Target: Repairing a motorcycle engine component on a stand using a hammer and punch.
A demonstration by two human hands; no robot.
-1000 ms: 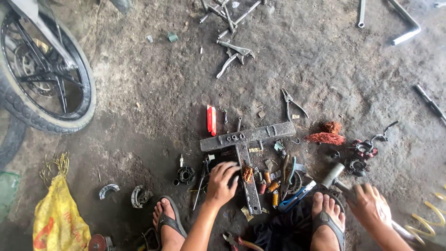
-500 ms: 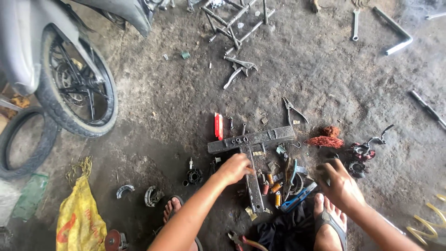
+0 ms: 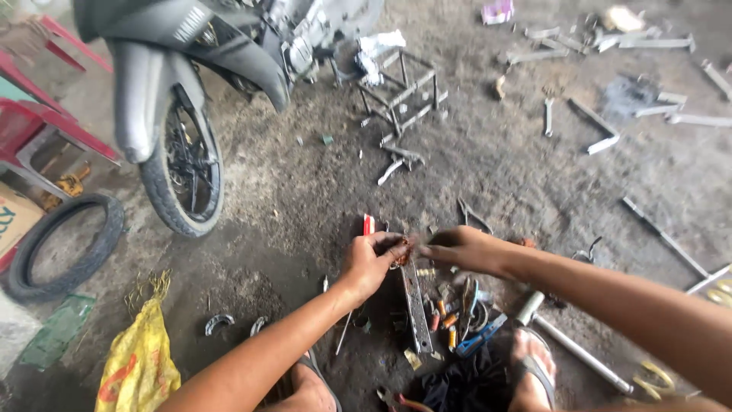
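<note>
While the head view looks down on a dirt floor, both hands meet over the upper end of a T-shaped metal bar (image 3: 415,305) lying flat between the person's sandalled feet. The left hand (image 3: 374,259) has its fingers curled together onto a small rusty-orange part (image 3: 402,252) seated at the bar's crosspiece; the right hand (image 3: 465,248) reaches in from the other side, fingers pinched toward the same part, though blur makes it uncertain whether they actually grip it. The bar appears to be stiff, heavy steel with rusted, rough faces; the small part looks light and is best taken by fingertips at its edges. Screwdrivers and pliers (image 3: 465,320) lie just beside the bar. A motorcycle's front wheel (image 3: 183,172) stands well apart, upper left.
</note>
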